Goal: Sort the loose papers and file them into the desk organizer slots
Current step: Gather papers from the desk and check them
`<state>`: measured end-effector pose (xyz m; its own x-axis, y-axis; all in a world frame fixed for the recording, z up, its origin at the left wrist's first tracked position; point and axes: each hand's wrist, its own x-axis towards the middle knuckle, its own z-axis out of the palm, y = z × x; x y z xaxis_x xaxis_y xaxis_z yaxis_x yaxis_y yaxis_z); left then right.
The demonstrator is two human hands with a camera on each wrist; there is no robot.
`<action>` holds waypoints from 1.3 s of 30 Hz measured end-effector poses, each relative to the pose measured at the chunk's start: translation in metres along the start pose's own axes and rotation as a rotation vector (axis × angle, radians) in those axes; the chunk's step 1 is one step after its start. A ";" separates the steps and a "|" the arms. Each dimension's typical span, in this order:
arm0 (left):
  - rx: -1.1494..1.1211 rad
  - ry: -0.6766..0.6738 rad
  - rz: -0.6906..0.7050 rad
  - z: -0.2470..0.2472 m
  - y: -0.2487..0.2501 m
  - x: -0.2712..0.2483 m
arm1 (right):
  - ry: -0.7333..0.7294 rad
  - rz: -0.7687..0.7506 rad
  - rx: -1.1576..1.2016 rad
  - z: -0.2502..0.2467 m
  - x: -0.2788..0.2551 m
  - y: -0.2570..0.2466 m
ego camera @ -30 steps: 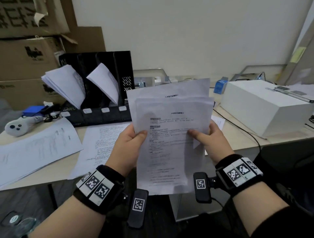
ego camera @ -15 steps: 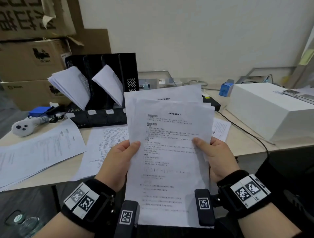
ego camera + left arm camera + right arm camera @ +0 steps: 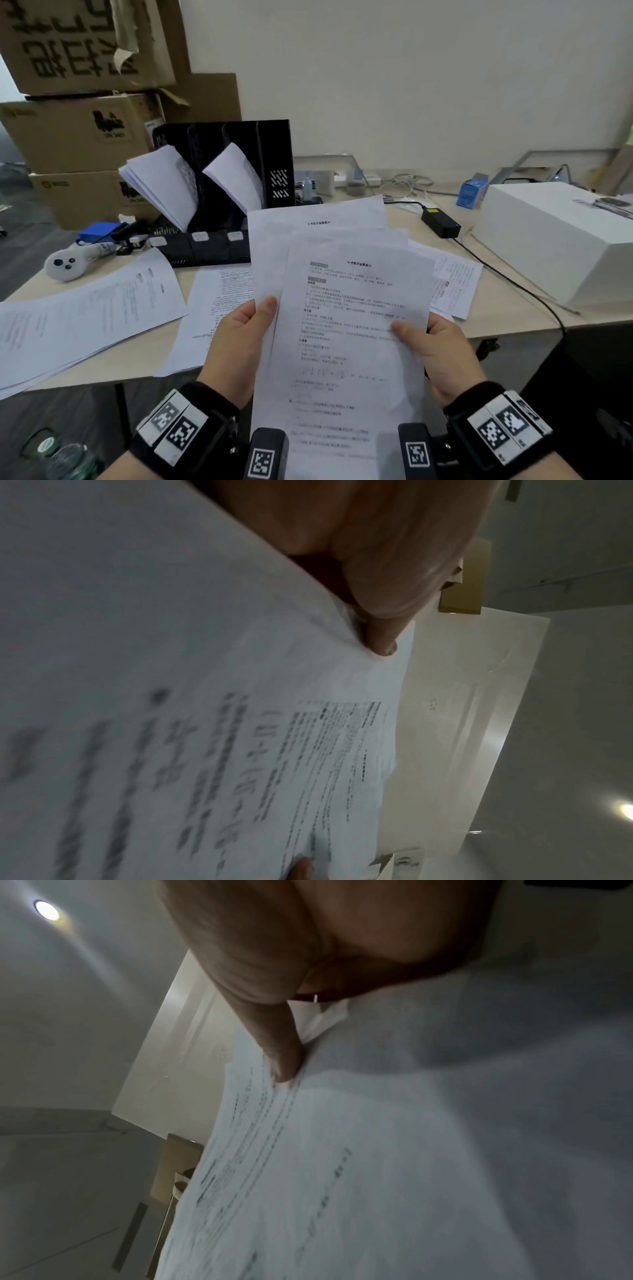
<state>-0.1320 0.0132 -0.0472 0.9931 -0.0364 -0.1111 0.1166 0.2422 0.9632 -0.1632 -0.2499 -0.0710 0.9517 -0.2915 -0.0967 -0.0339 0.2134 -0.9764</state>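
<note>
Left hand (image 3: 239, 346): bare. Wide black wrist band (image 3: 185, 425) with two white tags on top, each printed with a black square-grid marker. Black camera block (image 3: 265, 455) on the inner side of the band, carrying one marker tag of its own.

Right hand (image 3: 442, 356): bare. Same rig: black band (image 3: 493, 431), two white marker tags, black block (image 3: 416, 452) with one marker. Dark sleeve (image 3: 582, 394) past the right forearm; fabric too dim to detail.

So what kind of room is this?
Probably an office or storeroom: a desk with a black file organizer, printed papers in hand, and stacked cardboard boxes behind.
</note>
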 end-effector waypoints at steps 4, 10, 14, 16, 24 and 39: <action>0.013 0.011 0.028 -0.001 0.000 0.001 | 0.092 -0.011 0.030 -0.001 0.001 0.002; 0.027 0.033 0.062 -0.004 0.002 0.002 | -0.006 -0.042 0.063 -0.004 -0.001 -0.001; 0.043 0.024 0.104 0.000 0.006 -0.001 | -0.124 -0.017 0.010 -0.003 -0.003 0.002; 0.040 0.027 0.127 0.003 0.008 -0.004 | -0.145 0.004 -0.003 0.000 -0.004 0.002; 0.013 0.034 0.159 0.004 0.014 -0.007 | -0.136 0.010 -0.010 0.002 -0.005 0.001; -0.028 0.061 0.117 -0.001 0.009 0.000 | -0.129 -0.001 -0.017 0.001 -0.003 0.001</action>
<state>-0.1307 0.0161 -0.0388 0.9985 0.0524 -0.0135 -0.0010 0.2683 0.9633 -0.1662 -0.2478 -0.0716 0.9831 -0.1688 -0.0712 -0.0372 0.1967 -0.9798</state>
